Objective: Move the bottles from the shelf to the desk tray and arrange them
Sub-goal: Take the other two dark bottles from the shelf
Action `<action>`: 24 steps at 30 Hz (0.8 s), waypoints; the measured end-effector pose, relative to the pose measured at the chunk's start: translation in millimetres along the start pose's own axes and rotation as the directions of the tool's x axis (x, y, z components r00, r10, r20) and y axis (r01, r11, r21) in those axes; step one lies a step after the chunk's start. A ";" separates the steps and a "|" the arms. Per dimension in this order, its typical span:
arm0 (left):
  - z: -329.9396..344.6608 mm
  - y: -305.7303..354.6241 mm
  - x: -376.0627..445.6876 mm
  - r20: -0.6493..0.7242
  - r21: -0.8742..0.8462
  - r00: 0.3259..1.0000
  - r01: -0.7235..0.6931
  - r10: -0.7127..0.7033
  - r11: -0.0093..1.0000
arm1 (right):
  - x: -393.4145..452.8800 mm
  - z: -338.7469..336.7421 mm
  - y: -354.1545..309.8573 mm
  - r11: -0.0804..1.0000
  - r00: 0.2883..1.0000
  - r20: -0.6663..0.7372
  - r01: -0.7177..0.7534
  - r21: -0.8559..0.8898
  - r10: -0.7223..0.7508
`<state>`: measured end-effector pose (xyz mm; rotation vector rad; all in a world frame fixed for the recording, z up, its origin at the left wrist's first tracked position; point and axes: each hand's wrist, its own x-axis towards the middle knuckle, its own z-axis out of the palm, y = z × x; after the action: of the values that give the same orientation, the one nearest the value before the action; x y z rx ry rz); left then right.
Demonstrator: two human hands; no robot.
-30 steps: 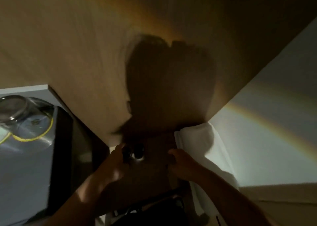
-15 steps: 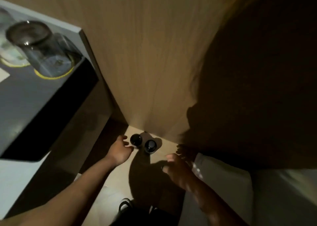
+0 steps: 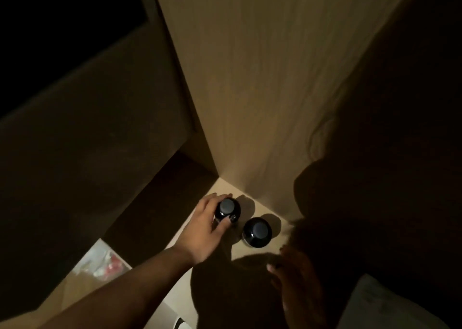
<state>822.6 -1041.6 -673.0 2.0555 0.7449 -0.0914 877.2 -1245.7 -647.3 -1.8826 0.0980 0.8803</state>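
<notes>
Dark, glossy bottles stand on the shelf (image 3: 260, 205). One bottle (image 3: 227, 210) is gripped round its shoulder by the left hand (image 3: 203, 225); the other bottle (image 3: 257, 231) stands just beside, untouched. The right hand (image 3: 297, 278) is held open nearby. Rigid, slippery, likely fragile bodies are judged best clasped below the cap.

Left hand (image 3: 205, 225) grip curled tight; right hand (image 3: 297, 276) fingers loose, hovering.

Both forearms were bare, no sleeves in view. The left hand (image 3: 203, 226) showed dark polish on the thumbnail and on a fingertip; no rings or watch were visible. The right hand (image 3: 297, 278) sat in shadow, w/ dark nails faintly visible.
</notes>
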 end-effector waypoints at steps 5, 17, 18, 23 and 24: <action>8.2 -18.8 14.2 0.050 -0.037 0.994 -0.099 0.101 0.994 | -10.9 -3.5 13.4 0.971 0.968 -0.092 0.237 0.042 -0.233; -45.0 -5.7 -40.8 -0.136 -0.825 0.926 0.090 -0.351 0.558 | -26.8 23.6 -30.2 0.835 0.891 0.060 0.445 -0.323 -0.451; -52.9 -0.3 -50.5 -0.155 -0.829 0.926 0.068 -0.344 0.556 | -30.6 29.8 -34.8 0.804 0.881 0.109 0.466 -0.370 -0.461; -73.9 15.8 -87.4 -0.199 -0.794 0.946 -0.003 -0.256 0.608 | -48.7 56.5 -35.2 0.657 0.800 0.258 0.595 -0.463 -0.542; -72.5 15.7 -91.2 -0.180 -0.806 0.948 0.010 -0.263 0.591 | -51.9 60.0 -33.4 0.683 0.816 0.275 0.576 -0.449 -0.508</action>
<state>741.2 -1033.6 -588.5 1.1286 0.9086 0.4066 822.0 -1196.2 -603.5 -2.1528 -0.8319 0.6301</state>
